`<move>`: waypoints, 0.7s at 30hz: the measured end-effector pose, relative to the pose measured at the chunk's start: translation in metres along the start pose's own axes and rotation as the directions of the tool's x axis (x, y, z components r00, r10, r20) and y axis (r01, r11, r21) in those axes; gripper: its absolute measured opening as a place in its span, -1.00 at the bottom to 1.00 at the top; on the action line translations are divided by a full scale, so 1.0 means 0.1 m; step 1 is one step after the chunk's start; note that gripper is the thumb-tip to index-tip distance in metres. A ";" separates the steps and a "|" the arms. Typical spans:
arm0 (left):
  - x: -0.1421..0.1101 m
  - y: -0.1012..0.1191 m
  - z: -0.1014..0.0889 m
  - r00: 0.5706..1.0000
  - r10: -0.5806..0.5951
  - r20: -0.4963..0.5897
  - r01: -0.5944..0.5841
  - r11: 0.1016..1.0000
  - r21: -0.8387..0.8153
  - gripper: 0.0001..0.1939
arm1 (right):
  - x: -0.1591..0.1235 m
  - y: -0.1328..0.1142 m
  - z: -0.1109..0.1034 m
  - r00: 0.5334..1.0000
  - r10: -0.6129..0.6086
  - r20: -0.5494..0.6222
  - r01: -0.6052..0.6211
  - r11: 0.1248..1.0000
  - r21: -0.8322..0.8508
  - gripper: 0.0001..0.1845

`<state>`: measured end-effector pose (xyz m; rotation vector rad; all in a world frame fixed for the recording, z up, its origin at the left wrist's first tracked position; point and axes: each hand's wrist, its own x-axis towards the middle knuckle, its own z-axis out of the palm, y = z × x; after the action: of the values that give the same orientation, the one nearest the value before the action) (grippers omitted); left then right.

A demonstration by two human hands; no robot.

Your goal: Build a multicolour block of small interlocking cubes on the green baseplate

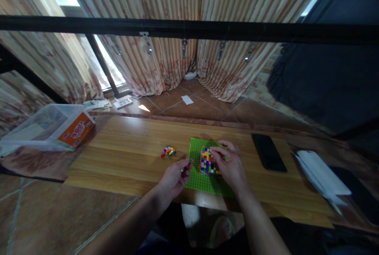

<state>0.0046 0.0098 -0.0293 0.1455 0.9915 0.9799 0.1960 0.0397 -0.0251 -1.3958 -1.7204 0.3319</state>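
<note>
One left hand (177, 174) pinching one brick (191, 161), right hand (232, 165) touching one multicoloured block (208, 163), grip unclear, one baseplate (203, 184)

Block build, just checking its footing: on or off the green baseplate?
On: the block build has green baseplate showing around its visible edges.

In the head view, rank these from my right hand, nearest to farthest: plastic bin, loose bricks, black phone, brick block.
From the right hand:
1. Brick block: at its fingertips, on the green baseplate.
2. Black phone: just to its right.
3. Loose bricks: left, beyond the baseplate.
4. Plastic bin: far left.
</note>
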 end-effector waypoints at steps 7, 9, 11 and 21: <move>0.01 0.00 -0.01 1.000 -0.011 0.018 0.010 1.000 0.029 -0.94 | 0.06 0.08 0.09 0.982 0.188 0.022 -0.188 0.958 0.216 -0.83; 0.01 0.01 -0.01 0.999 -0.019 0.026 0.018 0.999 0.029 -0.93 | 0.07 0.08 0.11 0.970 0.239 0.042 -0.241 0.927 0.289 -0.81; 0.01 0.01 -0.01 0.999 -0.024 0.030 0.023 0.999 0.033 -0.93 | 0.08 0.08 0.12 0.948 0.302 0.102 -0.318 0.881 0.350 -0.76; 0.01 0.00 -0.03 0.999 -0.035 0.032 0.033 0.997 0.065 -0.92 | 0.14 0.01 0.08 0.824 0.488 0.289 -0.567 0.705 0.426 -0.60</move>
<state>0.0022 0.0101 -0.0317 0.1971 0.9926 0.9120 0.1911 0.0550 -0.0242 -1.4635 -1.1734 1.1548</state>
